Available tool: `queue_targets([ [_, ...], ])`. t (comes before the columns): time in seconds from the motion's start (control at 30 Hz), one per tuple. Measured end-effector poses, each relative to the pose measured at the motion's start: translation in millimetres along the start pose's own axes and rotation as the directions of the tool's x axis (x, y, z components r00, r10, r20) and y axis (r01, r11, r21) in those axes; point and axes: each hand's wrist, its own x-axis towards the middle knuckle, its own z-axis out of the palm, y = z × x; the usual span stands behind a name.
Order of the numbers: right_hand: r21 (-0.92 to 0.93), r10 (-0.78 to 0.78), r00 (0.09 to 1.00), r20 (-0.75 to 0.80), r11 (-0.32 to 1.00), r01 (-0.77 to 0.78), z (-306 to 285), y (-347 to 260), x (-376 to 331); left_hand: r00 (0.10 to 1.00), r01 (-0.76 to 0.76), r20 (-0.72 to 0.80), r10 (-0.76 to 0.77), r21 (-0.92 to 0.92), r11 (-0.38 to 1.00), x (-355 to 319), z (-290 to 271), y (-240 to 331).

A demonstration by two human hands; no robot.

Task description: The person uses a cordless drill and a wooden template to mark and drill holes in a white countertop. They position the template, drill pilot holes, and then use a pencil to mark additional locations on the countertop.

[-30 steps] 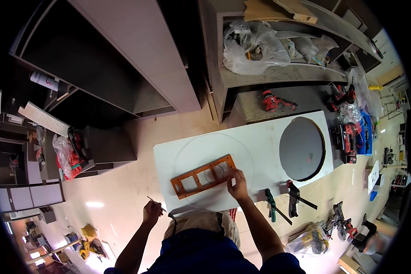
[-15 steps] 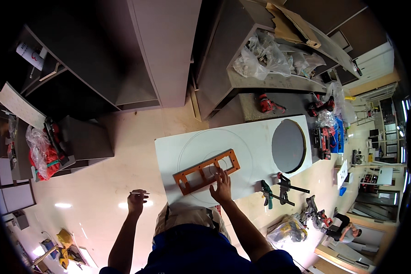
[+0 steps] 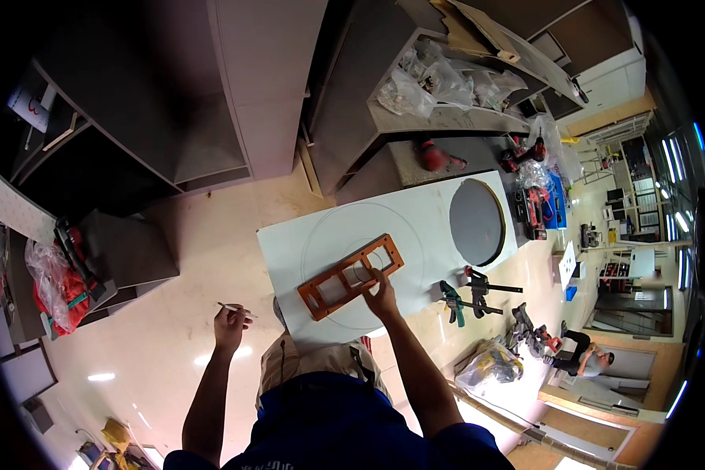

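The right hand (image 3: 381,294) lies with its fingers spread and pressed flat on the orange-brown rectangular template with 3 window openings (image 3: 351,276); it grips nothing, it only holds the piece down. This template rests slanted on the white rectangular board (image 3: 439,215), inside a thin drawn circle, and well apart from the dark grey round disc (image 3: 476,222) at the far end of the board. The left hand (image 3: 229,325) is raised off to the side over the pale floor (image 3: 204,235), closed on a thin pencil (image 3: 236,310); it touches nothing else. To do this step well, I judge that the template should be pressed evenly so it does not slide, and the pencil kept tight against the inner edges; 2 green and black clamps (image 3: 468,294) lie near the board, not in use.
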Motion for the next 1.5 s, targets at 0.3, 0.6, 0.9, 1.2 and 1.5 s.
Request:
queue_targets([
  [0.3,0.066,0.142,0.982,-0.122,0.989,-0.134,-25,42,-46,0.979,0.012,0.203,-0.014,0.01,1.0,-8,30,22],
  [0.6,0.501,0.447,0.881,-0.155,0.804,-0.32,-32,115,-162,0.97,-0.028,0.243,-0.001,0.118,0.993,-17,94,38],
  [0.9,0.316,0.819,0.355,0.451,0.226,-0.922,-34,222,-251,0.992,-0.055,0.124,0.013,0.338,0.94,4,134,43],
  [1.2,0.332,0.834,0.366,0.412,0.236,-0.913,-45,269,-245,0.861,0.446,-0.286,-0.42,0.028,0.894,-38,96,34],
  [1.5,0.58,0.445,0.717,0.536,0.423,-0.696,-34,268,-183,0.931,0.323,-0.18,-0.318,-0.004,0.946,-65,120,50],
])
